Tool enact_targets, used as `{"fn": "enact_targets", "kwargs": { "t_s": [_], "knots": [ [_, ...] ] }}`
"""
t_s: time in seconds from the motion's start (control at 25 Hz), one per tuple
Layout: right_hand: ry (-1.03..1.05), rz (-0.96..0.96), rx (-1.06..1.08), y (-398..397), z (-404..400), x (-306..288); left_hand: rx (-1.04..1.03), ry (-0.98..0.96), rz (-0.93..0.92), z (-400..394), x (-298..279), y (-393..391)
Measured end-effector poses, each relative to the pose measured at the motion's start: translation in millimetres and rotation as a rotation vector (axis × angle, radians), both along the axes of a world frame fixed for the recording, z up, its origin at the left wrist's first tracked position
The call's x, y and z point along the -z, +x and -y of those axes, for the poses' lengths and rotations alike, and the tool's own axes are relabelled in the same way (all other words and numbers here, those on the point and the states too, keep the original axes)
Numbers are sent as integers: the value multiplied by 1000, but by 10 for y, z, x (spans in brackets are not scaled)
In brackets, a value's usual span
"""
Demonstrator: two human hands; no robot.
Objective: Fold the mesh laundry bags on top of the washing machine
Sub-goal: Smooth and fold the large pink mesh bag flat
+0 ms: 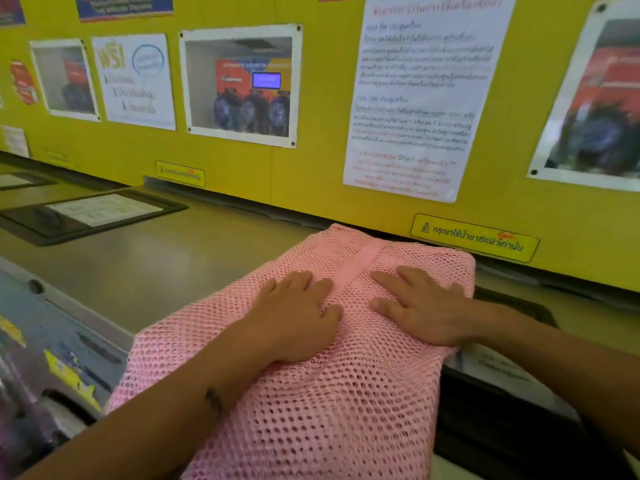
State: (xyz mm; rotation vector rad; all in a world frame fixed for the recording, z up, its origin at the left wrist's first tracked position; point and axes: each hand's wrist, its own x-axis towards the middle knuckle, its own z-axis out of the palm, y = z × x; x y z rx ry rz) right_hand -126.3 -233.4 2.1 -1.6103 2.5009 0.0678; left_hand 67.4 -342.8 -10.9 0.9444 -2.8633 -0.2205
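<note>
Your left hand and right hand lie flat, fingers spread, gripping nothing, pressed side by side on the pink mesh laundry bag. It lies atop the washing machine, its far edge against the yellow wall.

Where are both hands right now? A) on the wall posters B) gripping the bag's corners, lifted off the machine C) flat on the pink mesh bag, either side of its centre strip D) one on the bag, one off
C: left hand and right hand lie palm-down on the pink mesh laundry bag, fingers spread.
</note>
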Motion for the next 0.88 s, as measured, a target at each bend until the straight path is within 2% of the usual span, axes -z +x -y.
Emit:
{"fn": "enact_targets", "kwargs": {
  "t_s": [0.24,0.44,0.64,0.72,0.88],
  "knots": [
    [2,20,-34,-318,-495,-54,68,107,-25,-357,-178,-167],
    [-28,17,-43,-663,-1027,-100,151,83,-89,-795,-191,-399],
    [-169,14,-69,-977,-1792,-628,62,70,-120,-992,-434,-560],
    [-128,-35,3,-1177,-2252,-864,115,19,-197,-1239,-598,-706],
    [106,-126,247,-1669,-3324,-1109,300,8,-396,-2094,-801,-1249]
  ]
}}
